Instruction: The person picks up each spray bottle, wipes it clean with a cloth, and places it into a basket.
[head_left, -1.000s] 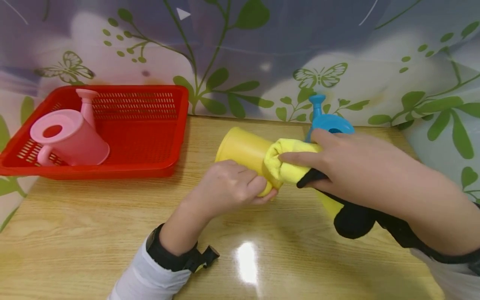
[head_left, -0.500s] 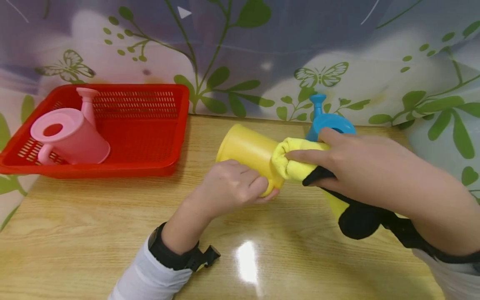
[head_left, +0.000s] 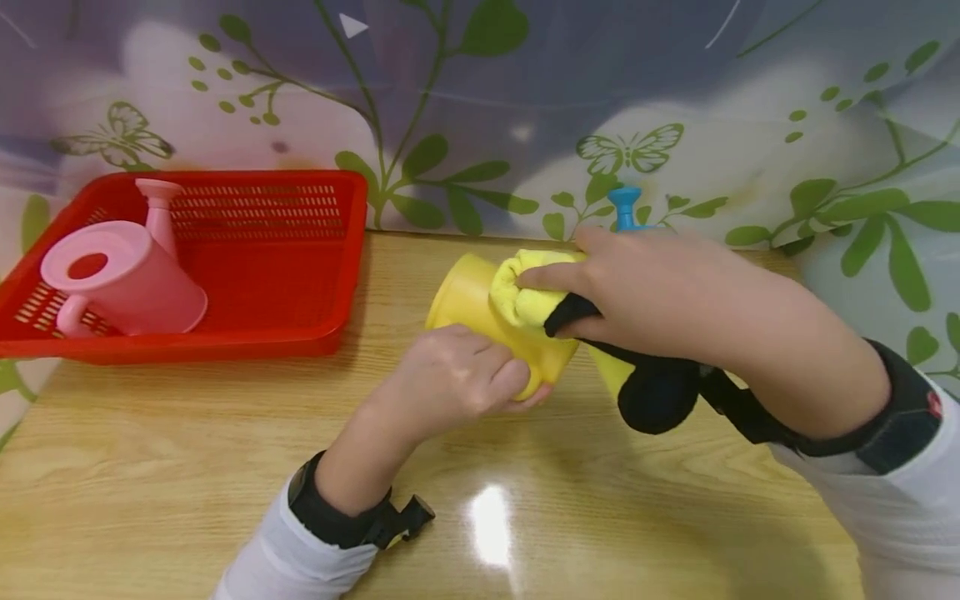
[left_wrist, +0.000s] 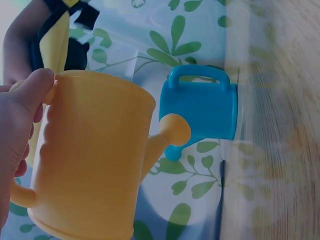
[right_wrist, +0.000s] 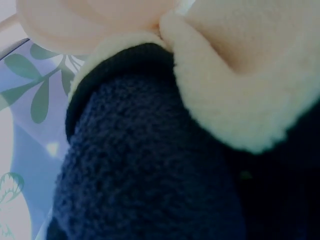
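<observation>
My left hand grips the handle of a yellow watering can, held tilted above the wooden table. In the left wrist view its ribbed handle and round spout head show beside the smooth body. With my right hand I hold a bunched yellow-and-black cloth against the can's upper side. One flap of the cloth hangs down below that hand. The fuzzy cloth fills most of the right wrist view, hiding the fingers there. Behind my right hand stands a blue watering can, mostly covered in the head view.
A red plastic basket with slotted walls sits at the back left. Inside it stands a pink watering can. A curtain printed with leaves and butterflies hangs behind the wooden table.
My right hand has moved left and slightly up with the cloth, which now lies further over the yellow watering can. It covers more of the blue can. My left hand stays nearly in place.
</observation>
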